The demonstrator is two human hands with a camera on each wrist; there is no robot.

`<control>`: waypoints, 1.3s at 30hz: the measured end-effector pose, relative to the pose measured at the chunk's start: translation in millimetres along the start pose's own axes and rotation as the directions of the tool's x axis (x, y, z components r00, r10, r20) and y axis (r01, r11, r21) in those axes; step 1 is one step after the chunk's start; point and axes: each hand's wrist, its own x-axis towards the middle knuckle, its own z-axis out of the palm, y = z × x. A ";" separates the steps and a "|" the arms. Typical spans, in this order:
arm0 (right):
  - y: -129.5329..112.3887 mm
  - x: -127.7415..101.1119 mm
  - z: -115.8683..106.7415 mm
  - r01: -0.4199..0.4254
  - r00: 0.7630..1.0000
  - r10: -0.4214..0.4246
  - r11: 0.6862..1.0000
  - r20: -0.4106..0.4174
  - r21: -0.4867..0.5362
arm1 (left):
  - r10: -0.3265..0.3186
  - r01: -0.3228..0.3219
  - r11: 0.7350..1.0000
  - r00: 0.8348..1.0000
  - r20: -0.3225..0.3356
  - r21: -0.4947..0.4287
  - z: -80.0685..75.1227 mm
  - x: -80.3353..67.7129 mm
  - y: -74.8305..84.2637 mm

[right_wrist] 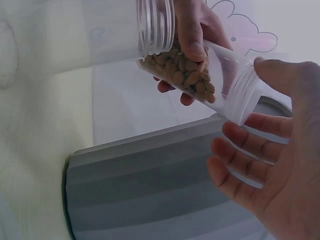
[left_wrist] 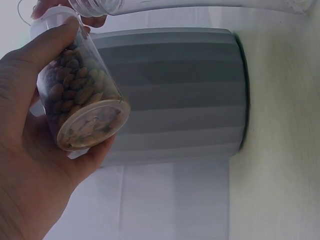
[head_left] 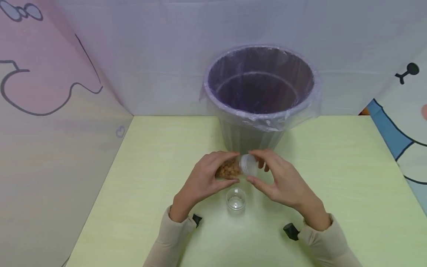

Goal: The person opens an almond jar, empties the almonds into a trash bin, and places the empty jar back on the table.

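Note:
My left hand [head_left: 232, 167] grips a clear jar [head_left: 227, 171] of brown nuts, tipped on its side above the table. My right hand [head_left: 255, 167] curls its thumb and fingers round the jar's pale lid [head_left: 248, 165]. In the left wrist view the jar of nuts [left_wrist: 80, 105] sits in my palm, bottom towards the camera. The right wrist view shows the lid [right_wrist: 239, 97] between my thumb and fingers. Below the hands an empty clear jar [head_left: 236, 200] stands upright and uncapped on the table.
A grey bin [head_left: 261, 79] lined with a clear plastic bag stands just behind the hands, at the back of the yellow-green table [head_left: 333, 167]. Patterned walls close in the table on the left, back and right.

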 end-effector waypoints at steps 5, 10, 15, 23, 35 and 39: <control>-1.5 0.9 -2.4 0.033 0.999 -0.033 0.999 0.021 -0.002 | -0.010 0.010 1.000 1.000 0.005 0.016 0.4 -1.9 0.9; -3.5 1.9 -5.0 0.048 0.998 -0.048 0.999 0.049 -0.002 | -0.006 0.005 0.999 1.000 0.014 0.047 -0.9 -0.9 1.6; -3.1 1.3 -4.4 0.049 0.999 -0.048 0.998 0.026 -0.030 | -0.006 0.005 0.998 1.000 0.016 0.067 -0.8 0.4 2.2; -2.9 -1.3 -3.6 -0.013 1.000 0.012 0.991 -0.009 -0.134 | 0.006 -0.008 0.994 1.000 0.015 0.111 -0.6 1.7 5.0; -2.6 0.6 -2.3 0.007 1.000 -0.009 0.998 -0.019 -0.070 | 0.008 -0.011 0.992 1.000 0.023 0.127 1.6 2.5 4.5; -1.4 1.3 -4.1 0.032 0.999 -0.032 0.998 0.006 -0.056 | 0.012 -0.014 0.991 1.000 0.015 0.133 2.3 3.4 3.6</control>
